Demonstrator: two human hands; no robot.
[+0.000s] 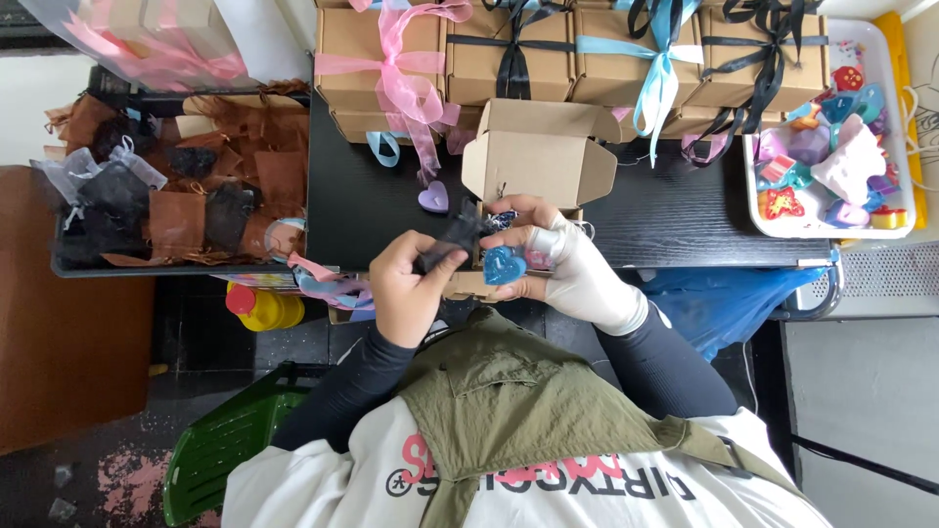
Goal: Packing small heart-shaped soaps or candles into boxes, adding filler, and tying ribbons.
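Two hands are meeting just over the near edge of a black table [675,210], seen from the head camera looking straight down. The left hand [409,288], bare, is curling its fingers shut around a small black mesh pouch [458,233], pinching the fabric at its lower end while the pouch's top is sticking up toward the boxes. The right hand [572,262], wearing a pale glove, is closing thumb and fingers on a blue heart-shaped piece [505,265], which is sitting just beside the pouch, between the two hands. Directly beyond the hands an open cardboard box [538,156] is standing with its lid flaps raised, and a small lilac heart [433,198] is lying on the table just to its left. Behind it, closed cardboard boxes [509,54] tied with pink, black and pale blue ribbons are lining up in a row. A dark tray of brown and black pouches [186,186] is sitting off to the left, and a white tray of coloured pieces [831,147] is resting at the table's right end.
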